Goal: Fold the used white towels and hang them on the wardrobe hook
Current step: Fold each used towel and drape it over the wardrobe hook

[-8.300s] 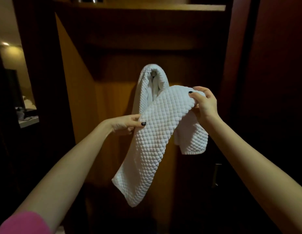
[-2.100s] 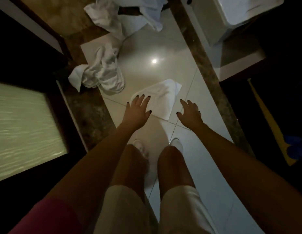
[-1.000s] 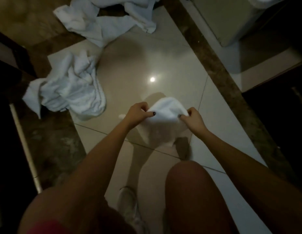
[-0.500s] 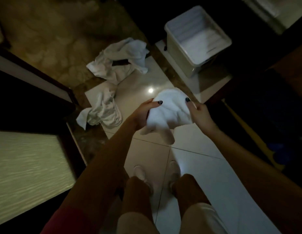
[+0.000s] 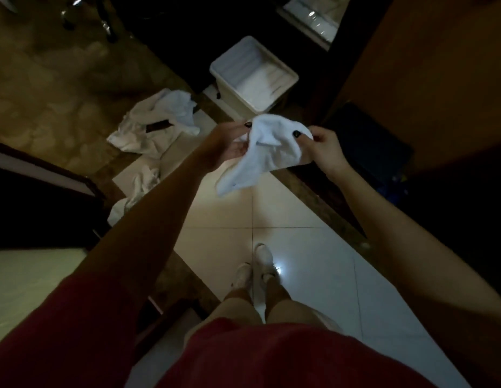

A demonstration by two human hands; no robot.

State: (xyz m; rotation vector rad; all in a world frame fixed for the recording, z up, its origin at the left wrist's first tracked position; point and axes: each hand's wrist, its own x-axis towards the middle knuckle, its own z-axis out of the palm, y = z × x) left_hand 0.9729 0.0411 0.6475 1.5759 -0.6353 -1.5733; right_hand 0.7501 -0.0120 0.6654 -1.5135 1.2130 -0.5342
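Note:
I hold a small white towel [image 5: 264, 152] in the air above the tiled floor, in front of me. My left hand [image 5: 229, 141] grips its left top edge and my right hand [image 5: 323, 148] pinches its right top edge. The towel hangs crumpled between them, its lower corner drooping to the left. The wardrobe hook is out of view.
Two more crumpled white towels lie on the floor at the left, one towel [image 5: 157, 121] farther and another towel [image 5: 137, 189] nearer. A white plastic bin [image 5: 253, 72] stands beyond my hands. A dark wooden wardrobe panel [image 5: 428, 79] rises at the right. My feet [image 5: 256, 264] stand on pale tiles.
I have stood up from crouching with the small towel lifted off the floor in both hands. The view has swung so the bin and wardrobe side show.

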